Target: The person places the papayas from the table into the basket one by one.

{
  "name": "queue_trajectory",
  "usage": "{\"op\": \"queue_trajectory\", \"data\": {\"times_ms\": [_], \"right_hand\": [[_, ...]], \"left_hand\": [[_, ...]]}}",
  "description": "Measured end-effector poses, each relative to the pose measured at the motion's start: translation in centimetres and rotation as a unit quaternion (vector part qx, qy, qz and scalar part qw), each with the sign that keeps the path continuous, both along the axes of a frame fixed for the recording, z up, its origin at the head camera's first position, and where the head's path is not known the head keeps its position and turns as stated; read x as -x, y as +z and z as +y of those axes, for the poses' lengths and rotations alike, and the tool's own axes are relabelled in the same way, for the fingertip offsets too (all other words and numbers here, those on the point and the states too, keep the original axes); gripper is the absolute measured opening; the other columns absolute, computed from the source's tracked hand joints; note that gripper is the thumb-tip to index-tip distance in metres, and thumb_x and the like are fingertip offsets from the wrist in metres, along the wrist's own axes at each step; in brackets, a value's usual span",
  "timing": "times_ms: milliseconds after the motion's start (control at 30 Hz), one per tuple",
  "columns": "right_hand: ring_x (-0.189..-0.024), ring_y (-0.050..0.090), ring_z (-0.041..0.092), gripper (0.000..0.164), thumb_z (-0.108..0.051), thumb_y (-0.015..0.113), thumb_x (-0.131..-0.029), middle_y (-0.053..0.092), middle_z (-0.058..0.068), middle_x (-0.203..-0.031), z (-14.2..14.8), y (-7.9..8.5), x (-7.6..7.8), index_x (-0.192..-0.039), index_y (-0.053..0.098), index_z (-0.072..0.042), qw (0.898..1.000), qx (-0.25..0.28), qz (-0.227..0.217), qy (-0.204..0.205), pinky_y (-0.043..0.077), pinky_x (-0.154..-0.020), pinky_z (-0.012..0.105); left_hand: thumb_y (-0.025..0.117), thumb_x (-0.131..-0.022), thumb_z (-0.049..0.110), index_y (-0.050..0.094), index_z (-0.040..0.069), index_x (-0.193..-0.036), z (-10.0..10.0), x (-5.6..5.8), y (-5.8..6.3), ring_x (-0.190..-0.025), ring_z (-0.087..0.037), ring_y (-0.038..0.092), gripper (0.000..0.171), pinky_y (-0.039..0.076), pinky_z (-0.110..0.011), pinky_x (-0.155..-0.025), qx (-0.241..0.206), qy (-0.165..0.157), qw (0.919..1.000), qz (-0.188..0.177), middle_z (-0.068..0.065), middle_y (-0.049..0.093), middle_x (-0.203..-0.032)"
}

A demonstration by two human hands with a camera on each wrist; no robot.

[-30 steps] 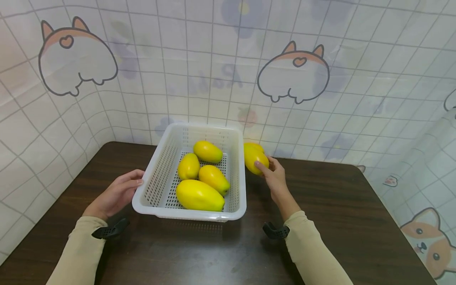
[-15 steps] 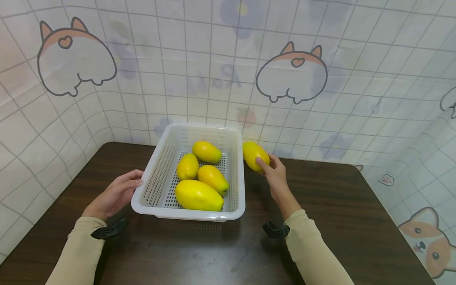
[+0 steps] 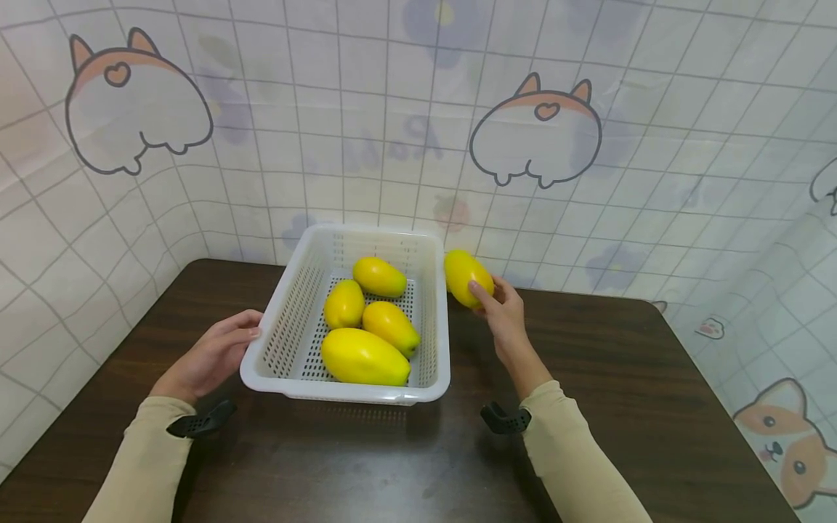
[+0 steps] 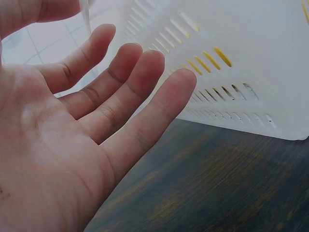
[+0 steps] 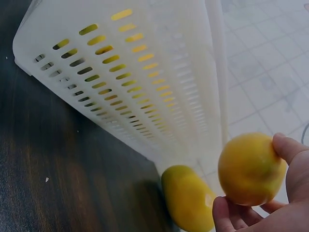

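Note:
In the head view, my right hand (image 3: 506, 314) grips a yellow mango (image 3: 467, 277) beside the basket's right rim. The right wrist view shows that mango (image 5: 251, 169) between thumb and fingers, above a second mango (image 5: 187, 198) low beside the basket wall. My left hand (image 3: 212, 356) is at the left rim of the white plastic basket (image 3: 271, 385), thumb against its edge. Its other fingers (image 4: 137, 92) are spread and gently bent in the left wrist view. Inside the basket lie several yellow fruits, the largest, long one (image 3: 365, 357) nearest the front.
The basket stands on a dark wooden table (image 3: 628, 385), near its back edge. Behind it hangs a white checked curtain (image 3: 366, 109) printed with cartoon dogs. A black strap (image 3: 201, 420) is on the left wrist, another black strap (image 3: 506, 419) on the right.
My right hand has lifted the gripped mango slightly, up and towards the back. The second mango, partly visible behind it earlier, is now covered in the head view. My left hand stays at the rim.

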State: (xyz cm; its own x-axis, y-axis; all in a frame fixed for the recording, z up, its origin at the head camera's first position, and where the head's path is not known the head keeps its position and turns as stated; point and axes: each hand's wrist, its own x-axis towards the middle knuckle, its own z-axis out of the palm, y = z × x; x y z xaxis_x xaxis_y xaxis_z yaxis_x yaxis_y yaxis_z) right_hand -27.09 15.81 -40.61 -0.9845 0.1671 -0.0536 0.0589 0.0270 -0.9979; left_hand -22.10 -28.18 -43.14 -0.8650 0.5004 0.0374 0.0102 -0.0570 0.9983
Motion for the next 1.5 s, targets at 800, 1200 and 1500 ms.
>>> {"op": "queue_trajectory", "data": {"times_ms": [800, 1200, 1500], "right_hand": [[-0.103, 0.052, 0.017, 0.062, -0.046, 0.068, -0.076, 0.052, 0.003, -0.121, -1.0, 1.5, -0.5, -0.129, 0.047, -0.02, 0.999, -0.016, 0.032, 0.037, 0.05, -0.082, 0.024], [-0.103, 0.051, 0.019, 0.055, -0.029, 0.066, -0.083, 0.05, 0.009, -0.126, -1.9, 3.7, -1.5, -0.132, 0.045, -0.017, 0.995, -0.034, 0.049, 0.077, 0.047, -0.092, 0.037], [-0.102, 0.049, 0.02, 0.055, -0.026, 0.067, -0.083, 0.05, 0.008, -0.128, -2.5, 5.1, -2.2, -0.132, 0.044, -0.015, 0.994, -0.054, 0.039, 0.083, 0.048, -0.091, 0.033]], "left_hand": [[0.03, -0.099, 0.011, 0.044, 0.012, -0.12, -0.1, 0.0, 0.0, -0.1, -0.014, 0.061, 0.025, 0.05, -0.033, -0.087, -0.009, -0.001, 0.9999, -0.009, -0.002, 0.051, -0.116], [0.032, -0.099, 0.014, 0.043, 0.012, -0.122, -0.2, 0.1, -0.1, -0.102, -0.015, 0.06, 0.026, 0.05, -0.033, -0.088, 0.002, 0.006, 1.0, -0.005, -0.002, 0.049, -0.118], [0.03, -0.099, 0.012, 0.043, 0.012, -0.121, -0.2, 0.1, 0.0, -0.102, -0.014, 0.06, 0.026, 0.05, -0.033, -0.088, -0.005, 0.001, 0.9999, -0.01, -0.001, 0.05, -0.117]]}}
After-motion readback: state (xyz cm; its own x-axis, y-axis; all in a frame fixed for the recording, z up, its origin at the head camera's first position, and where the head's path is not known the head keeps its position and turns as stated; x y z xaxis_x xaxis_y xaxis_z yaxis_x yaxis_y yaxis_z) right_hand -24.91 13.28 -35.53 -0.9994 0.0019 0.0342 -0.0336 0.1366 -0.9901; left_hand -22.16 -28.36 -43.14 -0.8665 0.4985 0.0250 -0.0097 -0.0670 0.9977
